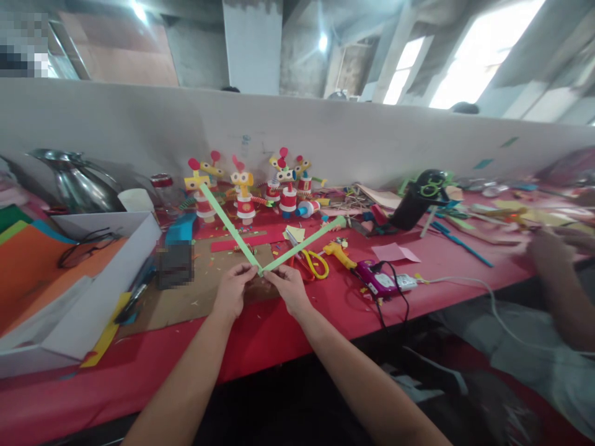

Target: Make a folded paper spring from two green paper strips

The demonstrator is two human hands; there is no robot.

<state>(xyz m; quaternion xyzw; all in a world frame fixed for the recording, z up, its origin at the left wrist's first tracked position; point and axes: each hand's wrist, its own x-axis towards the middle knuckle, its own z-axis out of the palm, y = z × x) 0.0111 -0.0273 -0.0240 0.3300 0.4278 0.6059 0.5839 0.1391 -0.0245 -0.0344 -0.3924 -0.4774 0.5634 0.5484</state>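
Two light green paper strips (231,228) meet in a V shape between my hands, above the table's cardboard mat. My left hand (235,288) pinches the strips at the bottom of the V, from the left side. From the right, my right hand (289,286) pinches the same joint with thumb and finger. One arm of the V points up and left, the other up and right. Just beyond my right hand lie scissors (318,265) with yellow and red handles. Behind the strips stand several paper-cup figures (245,201) with yellow heads and red-and-white bodies.
A white box (105,266) with coloured paper sits at the left, near a steel jug (79,183). To the right lie a yellow and purple glue gun (367,272) with cables, a pink paper (395,253) and a black holder (413,201). Another person's hand (551,248) is at far right.
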